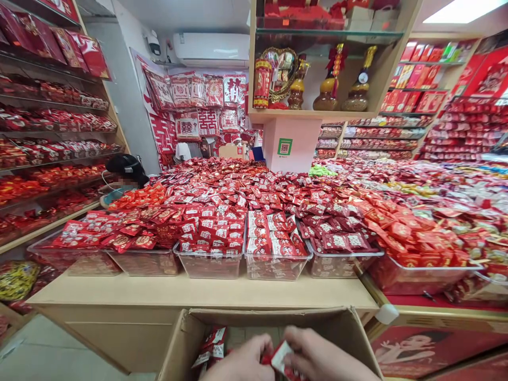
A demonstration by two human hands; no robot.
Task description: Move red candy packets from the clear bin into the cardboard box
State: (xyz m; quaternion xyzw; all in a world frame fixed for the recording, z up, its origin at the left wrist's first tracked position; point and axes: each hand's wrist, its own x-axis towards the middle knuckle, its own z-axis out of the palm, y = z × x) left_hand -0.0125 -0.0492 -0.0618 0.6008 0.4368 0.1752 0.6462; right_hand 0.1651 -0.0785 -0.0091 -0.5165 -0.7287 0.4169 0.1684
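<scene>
Both hands are low in the view, over an open cardboard box [270, 316]. Between them is a small red and white packet [281, 358]. My left hand [248, 360] has its fingers closed on the packet's left side. On the other side, my right hand [317, 357] pinches the same packet, its fingers bent around the white part. More red and white packets [214, 346] lie inside the box at its left. The lower parts of both hands run out of the frame.
Behind the box stands a wooden counter [222, 290] with clear plastic bins [210, 264] heaped with red packets. Stocked shelves [51, 127] line the left wall, where a person [127, 172] is partly visible. A display cabinet [317, 114] rises above the heaps.
</scene>
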